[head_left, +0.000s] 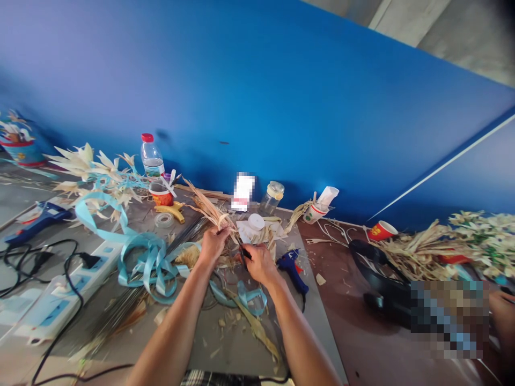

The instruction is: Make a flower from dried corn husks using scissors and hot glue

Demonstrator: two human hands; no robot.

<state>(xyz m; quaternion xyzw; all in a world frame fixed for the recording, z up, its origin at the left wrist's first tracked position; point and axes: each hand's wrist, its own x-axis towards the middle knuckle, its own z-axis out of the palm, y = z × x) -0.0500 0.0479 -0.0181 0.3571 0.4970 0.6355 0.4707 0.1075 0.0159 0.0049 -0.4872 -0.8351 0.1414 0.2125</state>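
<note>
My left hand [214, 245] is closed around the lower end of a bundle of dry, tan corn husk strips [203, 203], which fans out up and to the left. My right hand [261, 264] grips a pair of black-handled scissors [243, 254]; their blades point up toward the husk by my left fingers. Whether the blades touch the husk is hard to make out. Light blue ribbon [151, 257] lies in loops left of my left forearm. Right of my right hand rests a blue glue gun [293, 268].
A white power strip [76, 289] with black cords lies at left, near another glue gun [40, 220]. Husk flowers [108, 166], a water bottle [152, 155], a paper cup [161, 194] and a glass jar [272, 197] stand toward the blue wall. Another person's hand [501, 311] shows at far right.
</note>
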